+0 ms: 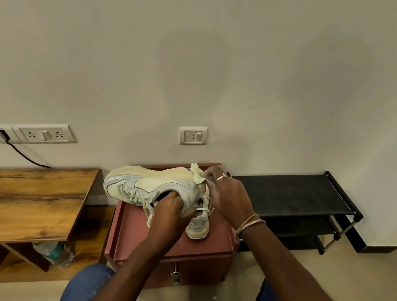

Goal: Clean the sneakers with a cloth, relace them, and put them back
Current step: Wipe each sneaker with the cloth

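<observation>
A cream and pale grey sneaker [146, 183] is held on its side above the reddish cabinet [205, 249], toe to the left. My left hand [172, 209] grips it at the opening, fingers inside the collar. My right hand [226, 195] pinches a pale yellow-green cloth [197, 174] against the sneaker's heel. A second sneaker [198, 223] lies on the cabinet top under my hands, partly hidden. Loose laces [150, 212] hang from the held sneaker.
A black shoe rack [301, 199] stands to the right against the wall. A wooden desk [17, 198] is on the left, with a cable on it and a plastic bottle [54, 254] underneath. Wall sockets [193, 135] sit above the cabinet.
</observation>
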